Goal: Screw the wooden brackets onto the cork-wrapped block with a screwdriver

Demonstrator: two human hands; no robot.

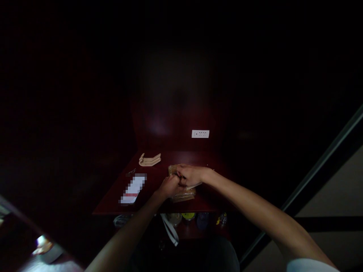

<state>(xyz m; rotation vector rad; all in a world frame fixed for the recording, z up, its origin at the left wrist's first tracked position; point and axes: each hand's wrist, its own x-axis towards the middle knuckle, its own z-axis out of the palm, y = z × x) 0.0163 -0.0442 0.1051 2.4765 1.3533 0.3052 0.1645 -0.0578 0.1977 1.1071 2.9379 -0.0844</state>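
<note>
On the dark red shelf (153, 189), my left hand (171, 186) and my right hand (190, 175) meet with fingers curled together. Between and beneath them is something thin and pale, mostly hidden by the fingers; I cannot make out what it is. Brown items in clear, shiny wrapping (184, 195) lie under and in front of my hands, and another wrapped brown part (171, 169) shows just behind them. Both hands look closed.
Beige curved pieces (149, 160) lie at the back left, with a blurred-out white phone-like object (134, 190) nearer. A white socket panel (200, 134) is on the back wall. Below the shelf are a white strap (170, 231), a yellow-green round item (188, 215) and jars.
</note>
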